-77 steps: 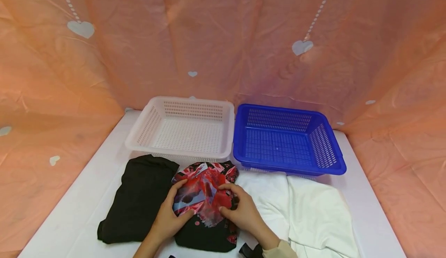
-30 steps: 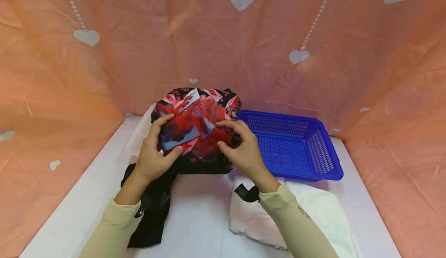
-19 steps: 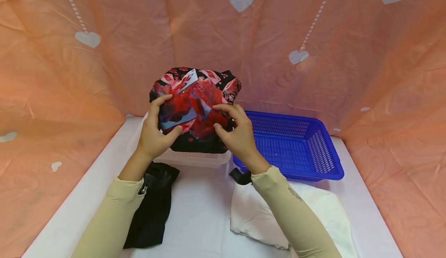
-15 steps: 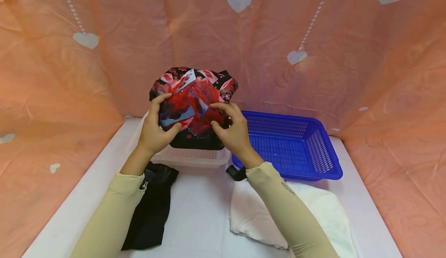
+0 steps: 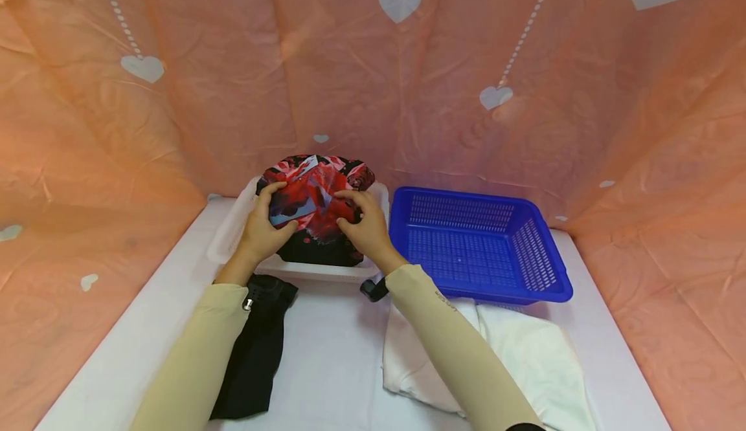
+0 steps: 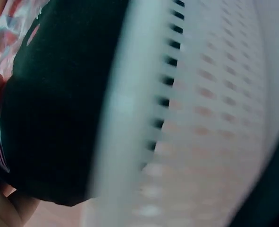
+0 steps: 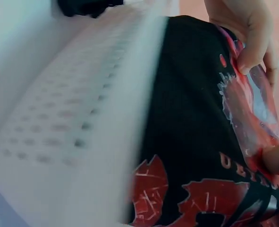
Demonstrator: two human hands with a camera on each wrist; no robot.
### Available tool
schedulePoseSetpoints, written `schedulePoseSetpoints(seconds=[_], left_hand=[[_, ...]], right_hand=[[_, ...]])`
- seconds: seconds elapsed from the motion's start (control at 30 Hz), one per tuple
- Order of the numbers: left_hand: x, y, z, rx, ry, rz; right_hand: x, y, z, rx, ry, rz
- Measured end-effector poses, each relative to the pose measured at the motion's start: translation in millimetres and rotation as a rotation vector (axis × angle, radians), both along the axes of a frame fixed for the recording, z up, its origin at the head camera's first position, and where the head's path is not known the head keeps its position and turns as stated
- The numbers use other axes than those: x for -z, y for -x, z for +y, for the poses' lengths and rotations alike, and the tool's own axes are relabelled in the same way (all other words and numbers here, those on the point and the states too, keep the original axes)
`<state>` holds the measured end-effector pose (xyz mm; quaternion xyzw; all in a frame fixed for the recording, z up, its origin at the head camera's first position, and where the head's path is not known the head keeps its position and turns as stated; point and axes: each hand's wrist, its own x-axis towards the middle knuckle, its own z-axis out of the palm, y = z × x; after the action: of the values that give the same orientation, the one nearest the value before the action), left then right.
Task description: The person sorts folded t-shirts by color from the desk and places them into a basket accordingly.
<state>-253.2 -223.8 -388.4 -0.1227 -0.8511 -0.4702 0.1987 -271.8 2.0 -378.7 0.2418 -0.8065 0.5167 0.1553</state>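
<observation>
A folded black garment with a red and pink print [image 5: 317, 208] is between my hands, its lower part inside the white basket [image 5: 224, 243]. My left hand [image 5: 263, 227] grips its left side, thumb on the printed face. On the other side my right hand [image 5: 367, 227] holds it the same way. In the left wrist view the black cloth [image 6: 59, 94] is behind the blurred basket rim [image 6: 125, 104]. Red patches and lettering show on the cloth [image 7: 191, 109] in the right wrist view. Whether it touches the basket floor is hidden.
A blue basket [image 5: 460, 288] stands right of the white one. Folded black cloth [image 5: 253, 353] lies at the front left, partly under the left sleeve. White folded garments [image 5: 536, 360] lie at the front right. A pink curtain with hearts [image 5: 350, 62] hangs behind the white table [image 5: 326, 366].
Both hands first lifted the printed garment from the table and raised it above the white basket. Since half a second ago they have lowered it into the basket, drifting slightly left.
</observation>
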Motion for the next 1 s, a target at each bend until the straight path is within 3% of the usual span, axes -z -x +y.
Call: schedulePoseSetpoints(seconds=[0.17,0.37,0.63,1.0], left_hand=[[19.4,4.6,-7,-0.028,0.046,-0.104],[29.7,6.1,-7,-0.064,0.122,-0.237],[35.0,12.7,-8,-0.056,0.220,-0.370],[35.4,21.6,-13,-0.043,0.261,-0.455]], right_hand=[[19.7,3.9,-10,-0.010,-0.026,-0.106],[34.2,7.4,-17,-0.002,-0.038,-0.206],[44.5,14.4,-18,0.008,-0.109,-0.373],[50.4,23.9,-22,0.014,-0.159,-0.461]])
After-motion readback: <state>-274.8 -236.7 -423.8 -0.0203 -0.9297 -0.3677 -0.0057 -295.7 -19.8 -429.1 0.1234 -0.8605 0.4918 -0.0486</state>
